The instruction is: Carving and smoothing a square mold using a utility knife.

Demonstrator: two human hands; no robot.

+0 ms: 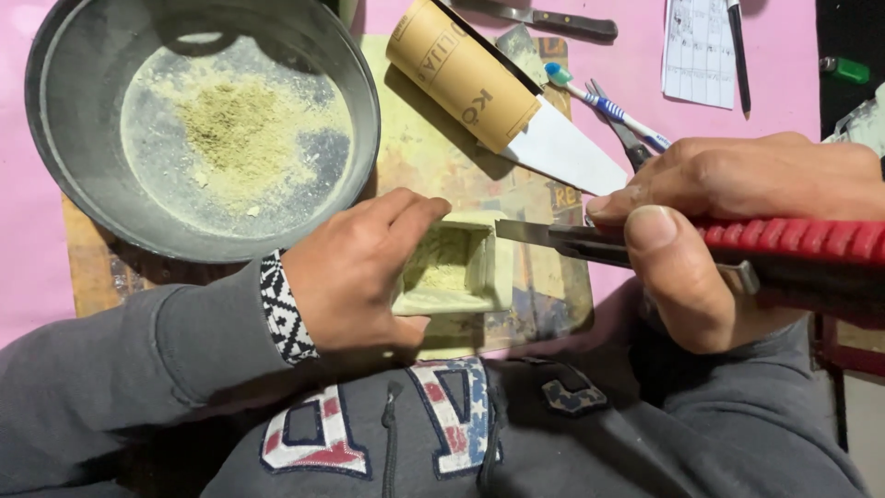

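My left hand [355, 272] grips a small pale yellow-green block [456, 267] with a hollowed square cavity, holding it on a worn wooden board [544, 304]. My right hand [737, 221] is closed around a red and black utility knife [784, 254]. Its metal blade [521, 232] points left and its tip reaches the block's right edge. Pale greenish dust lies inside the cavity.
A round dark metal pan [198, 124] with greenish powder sits at the upper left. A roll of tan sandpaper [461, 74], a toothbrush [604, 106], scissors, a knife [544, 17], a paper sheet [699, 46] and a pencil lie on the pink surface behind.
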